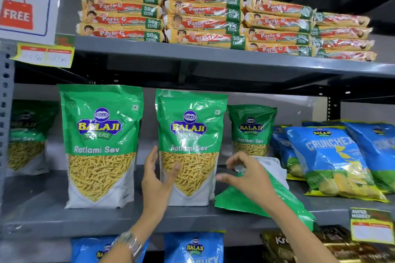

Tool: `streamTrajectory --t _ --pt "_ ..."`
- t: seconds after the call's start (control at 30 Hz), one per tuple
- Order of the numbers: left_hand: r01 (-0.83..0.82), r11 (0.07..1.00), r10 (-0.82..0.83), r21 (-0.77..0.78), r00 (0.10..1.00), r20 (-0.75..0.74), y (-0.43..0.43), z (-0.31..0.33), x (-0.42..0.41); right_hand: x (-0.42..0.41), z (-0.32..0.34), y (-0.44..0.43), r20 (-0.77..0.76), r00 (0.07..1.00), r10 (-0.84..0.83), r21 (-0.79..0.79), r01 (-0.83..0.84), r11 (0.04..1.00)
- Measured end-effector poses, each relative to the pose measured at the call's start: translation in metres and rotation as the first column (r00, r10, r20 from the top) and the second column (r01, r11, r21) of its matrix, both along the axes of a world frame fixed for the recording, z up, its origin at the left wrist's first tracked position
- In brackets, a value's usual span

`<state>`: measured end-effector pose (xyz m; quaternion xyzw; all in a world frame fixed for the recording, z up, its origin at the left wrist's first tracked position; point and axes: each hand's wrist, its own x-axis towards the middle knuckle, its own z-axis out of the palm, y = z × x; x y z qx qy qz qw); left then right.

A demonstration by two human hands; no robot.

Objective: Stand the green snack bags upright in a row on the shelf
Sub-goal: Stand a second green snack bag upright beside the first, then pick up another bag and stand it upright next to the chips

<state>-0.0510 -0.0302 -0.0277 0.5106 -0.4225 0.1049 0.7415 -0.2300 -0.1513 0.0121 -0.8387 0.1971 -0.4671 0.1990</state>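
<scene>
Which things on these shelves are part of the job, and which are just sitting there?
Part of the job: left upright green bag; middle green bag by the left hand; small back green bag; lying green bag under the right hand.

Just there: biscuit packs; blue chip bags; price tags.

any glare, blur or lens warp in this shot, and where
Head view: glare streaks on the upright green bags and biscuit packs; the right hand is motion-blurred over the lying green bag; wide-angle warp bends the upper shelf edge; the far-left bag sits in shadow.
</scene>
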Motion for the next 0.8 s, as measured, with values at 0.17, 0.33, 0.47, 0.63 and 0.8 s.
streamTrajectory --t 0.17,0.33,0.47,0.63,0.8 --pt "0.126 0.989 -0.120 -0.079 0.990 0.073 -0.010 -0.014 -0.038 -0.032 -0.020 -0.003 -0.379 0.902 -0.208 -0.425 0.030 0.905" --pt "0.339 0.940 -0.335 -0.036 0.937 0.097 -0.030 -0.003 -0.069 -0.038 -0.010 -0.004 -0.370 0.904 -0.214 -0.492 0.005 0.870" --pt "0.457 0.888 -0.460 0.054 0.875 0.151 -0.053 0.008 -0.081 -0.056 0.020 -0.013 -0.119 0.952 -0.280 -0.620 0.149 0.771" --pt "0.437 0.881 -0.466 0.182 0.869 0.170 -0.106 0.021 -0.095 -0.079 0.094 -0.037 0.032 0.939 -0.342 -0.540 0.304 0.785" --pt "0.346 0.865 -0.419 0.364 0.896 0.145 -0.160 0.017 -0.095 -0.069 0.158 -0.078 -0.035 0.946 -0.324 -0.371 0.288 0.883"
